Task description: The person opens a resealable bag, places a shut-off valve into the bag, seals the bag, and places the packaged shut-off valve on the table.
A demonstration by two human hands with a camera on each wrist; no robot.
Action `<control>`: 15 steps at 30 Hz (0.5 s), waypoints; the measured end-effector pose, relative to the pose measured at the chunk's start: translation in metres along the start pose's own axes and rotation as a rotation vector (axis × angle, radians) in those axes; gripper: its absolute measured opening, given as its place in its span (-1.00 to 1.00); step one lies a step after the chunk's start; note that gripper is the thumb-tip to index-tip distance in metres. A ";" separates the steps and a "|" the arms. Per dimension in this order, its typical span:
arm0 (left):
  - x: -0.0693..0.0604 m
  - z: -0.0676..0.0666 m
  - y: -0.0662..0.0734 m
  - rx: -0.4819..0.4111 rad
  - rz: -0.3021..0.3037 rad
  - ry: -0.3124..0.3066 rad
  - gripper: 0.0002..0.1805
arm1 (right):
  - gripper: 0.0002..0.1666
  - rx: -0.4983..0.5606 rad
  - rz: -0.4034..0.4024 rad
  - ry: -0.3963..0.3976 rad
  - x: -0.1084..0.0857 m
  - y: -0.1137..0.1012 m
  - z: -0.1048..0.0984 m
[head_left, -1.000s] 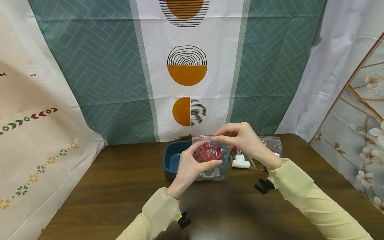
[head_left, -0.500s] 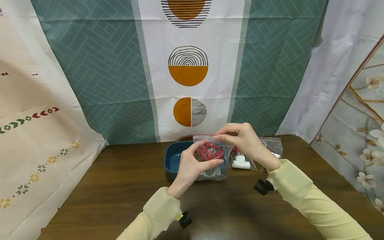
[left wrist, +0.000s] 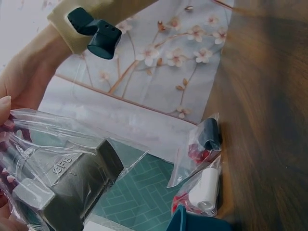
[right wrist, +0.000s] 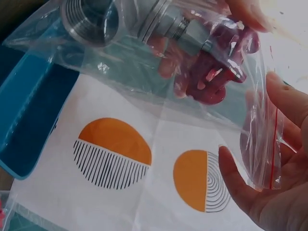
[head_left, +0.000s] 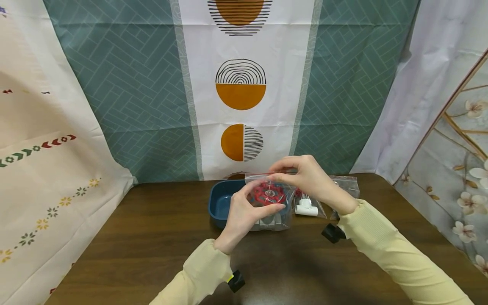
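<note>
A grey metal gate valve (left wrist: 72, 178) with a red handwheel (head_left: 269, 193) sits inside a clear zip bag (head_left: 281, 223), held up in front of the blue bin. My left hand (head_left: 239, 212) grips the valve by its handwheel through the plastic, thumb on the near side. At the bag's top edge, my right hand (head_left: 305, 176) pinches the strip near the red zip line (right wrist: 275, 149). In the right wrist view the valve's threaded opening (right wrist: 91, 19) shows through the film. Whether the zip is sealed all along cannot be made out.
Behind the held bag stands a blue plastic bin (head_left: 218, 205) on the wooden table (head_left: 160, 241). To its right lie a bagged white tee-shaped valve (head_left: 306, 208) and another bag (left wrist: 208, 137) with a dark blue and red part. Patterned cloths hang around the table.
My right hand's fingertips have shifted slightly left along the bag's top edge. The left hand keeps its grip on the bagged valve, nearly still.
</note>
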State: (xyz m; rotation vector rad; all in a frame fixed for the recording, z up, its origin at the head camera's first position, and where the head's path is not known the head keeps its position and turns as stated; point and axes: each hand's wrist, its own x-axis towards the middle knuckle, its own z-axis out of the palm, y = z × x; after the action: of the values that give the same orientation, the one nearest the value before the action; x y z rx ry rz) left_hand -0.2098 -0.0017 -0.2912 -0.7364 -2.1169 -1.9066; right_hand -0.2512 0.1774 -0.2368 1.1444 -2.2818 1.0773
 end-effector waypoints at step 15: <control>-0.001 0.001 0.001 0.033 0.006 -0.005 -0.42 | -0.89 -0.091 -0.135 0.058 0.003 -0.004 0.006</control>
State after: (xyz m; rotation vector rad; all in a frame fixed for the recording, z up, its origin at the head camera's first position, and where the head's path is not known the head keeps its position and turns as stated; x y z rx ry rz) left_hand -0.2082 -0.0012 -0.2905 -0.7405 -2.1406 -1.8644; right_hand -0.2496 0.1702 -0.2367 1.1961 -2.1526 0.9342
